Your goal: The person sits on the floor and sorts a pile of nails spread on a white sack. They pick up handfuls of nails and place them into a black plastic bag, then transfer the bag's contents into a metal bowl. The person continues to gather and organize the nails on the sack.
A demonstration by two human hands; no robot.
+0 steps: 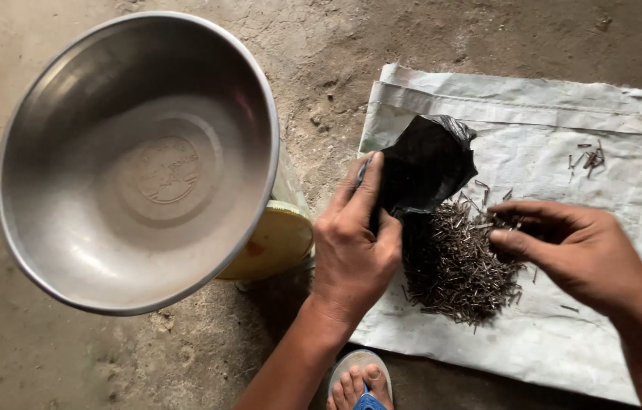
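Left hand [353,241] closed on the edge of a black bag [423,167], held over a heap of nails [459,262]; right hand [575,250], fingers half curled and holding nothing visible, touches the heap's right side. Heap lies on a white sack [564,334] spread on the floor; steel bowl [139,159] stands well to the left, atop a yellow tub [279,239].

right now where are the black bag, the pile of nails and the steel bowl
black bag [427,163]: head view, on its crumpled upper side.
pile of nails [458,269]: head view, middle of the heap.
steel bowl [139,163]: head view, on its inner bottom.
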